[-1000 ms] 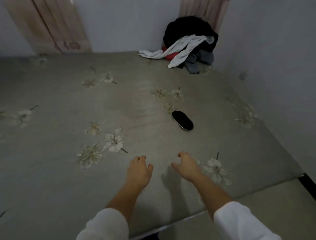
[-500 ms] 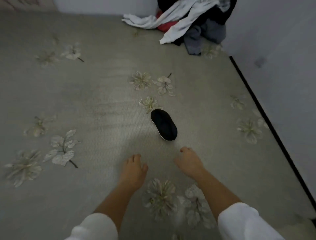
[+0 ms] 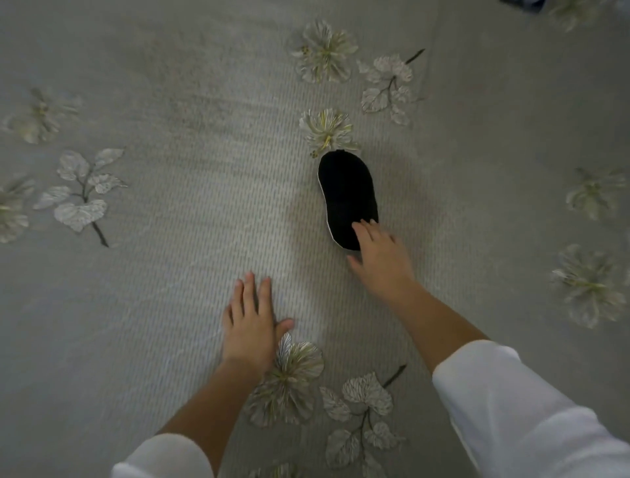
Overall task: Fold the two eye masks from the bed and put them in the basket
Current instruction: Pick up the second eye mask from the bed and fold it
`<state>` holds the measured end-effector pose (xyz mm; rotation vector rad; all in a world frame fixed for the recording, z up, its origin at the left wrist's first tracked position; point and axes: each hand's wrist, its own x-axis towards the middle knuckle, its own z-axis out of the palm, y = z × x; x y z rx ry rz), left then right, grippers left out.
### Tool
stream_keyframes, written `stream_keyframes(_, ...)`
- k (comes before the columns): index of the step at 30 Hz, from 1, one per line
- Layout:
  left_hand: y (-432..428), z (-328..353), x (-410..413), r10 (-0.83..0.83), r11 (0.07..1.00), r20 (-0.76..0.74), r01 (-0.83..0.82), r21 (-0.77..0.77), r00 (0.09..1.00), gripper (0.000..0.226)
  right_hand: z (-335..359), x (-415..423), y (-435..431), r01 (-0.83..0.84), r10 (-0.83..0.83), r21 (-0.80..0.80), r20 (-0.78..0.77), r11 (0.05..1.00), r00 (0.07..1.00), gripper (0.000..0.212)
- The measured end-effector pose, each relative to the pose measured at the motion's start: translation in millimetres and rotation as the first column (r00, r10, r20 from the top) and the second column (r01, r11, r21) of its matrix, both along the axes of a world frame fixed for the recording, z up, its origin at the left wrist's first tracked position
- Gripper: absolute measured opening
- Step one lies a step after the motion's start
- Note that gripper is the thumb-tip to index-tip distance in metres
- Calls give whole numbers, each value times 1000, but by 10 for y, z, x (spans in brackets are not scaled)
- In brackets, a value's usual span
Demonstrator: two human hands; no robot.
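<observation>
A black eye mask point(image 3: 346, 194) with a pale edge lies flat on the grey flowered bed cover point(image 3: 177, 191), right of centre. My right hand point(image 3: 380, 257) reaches over its near end, fingers spread, with the fingertips resting on the mask. Palm down on the cover sits my left hand point(image 3: 252, 324), to the lower left of the mask, holding nothing. Only one mask is in view, and no basket shows.
White flower prints dot the cover all around. A dark bit of clothing point(image 3: 521, 3) peeks in at the top right edge. My white sleeves point(image 3: 525, 409) fill the bottom of the view.
The view has closed in on the bed. My right hand has gone forward onto the near end of the mask, and my left hand has settled flat on the cover.
</observation>
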<state>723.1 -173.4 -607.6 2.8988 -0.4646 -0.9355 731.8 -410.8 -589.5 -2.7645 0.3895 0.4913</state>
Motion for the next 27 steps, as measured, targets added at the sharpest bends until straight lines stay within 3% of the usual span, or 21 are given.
stream_keyframes(4, -42, 37, 2, -17, 999, -8, 18, 41, 1000, 85, -139, 52, 42, 9, -9, -30, -14, 1000, 1000, 44)
stream_keyframes(9, -66, 224, 140, -16, 998, -182, 28, 61, 983, 90, 11, 219, 7, 106, -104, 60, -39, 993, 994, 20)
stream_keyframes(11, -32, 300, 274, 49, 998, -301, -54, -9, 952, 85, 193, 248, 86, 160, -153, 150, -54, 976, 987, 23)
stream_keyframes(13, 1, 483, 419, 174, 952, -426, -262, -158, 888, 71, 392, 202, 261, 178, -184, 260, -1, 949, 983, 26)
stream_keyframes(15, 62, 731, 472, 350, 791, -504, -537, -292, 789, 60, 614, 95, 494, 167, -200, 348, 59, 922, 978, 27)
stream_keyframes(18, 235, 1127, 430, 549, 524, -539, -766, -373, 639, 52, 1012, -68, 871, 115, -173, 428, 101, 897, 980, 26)
stream_keyframes(20, 412, 1391, 386, 609, 295, -643, -885, -361, 465, 49, 1308, -153, 1151, 57, -128, 477, 119, 877, 985, 26)
stream_keyframes(23, 797, 1805, 343, 568, -28, -794, -959, -282, 217, 48, 1752, -238, 1626, -45, -3, 502, 94, 864, 996, 28)
stream_keyframes(25, 1121, 2039, 324, 537, -140, -829, -952, -272, 158, 40, 2051, -285, 1977, -131, 89, 488, 110, 863, 990, 25)
stream_keyframes(27, 1460, 2260, 292, 537, -192, -829, -934, -302, 157, 29, 2303, -339, 2308, -218, 160, 499, 156, 839, 975, 21)
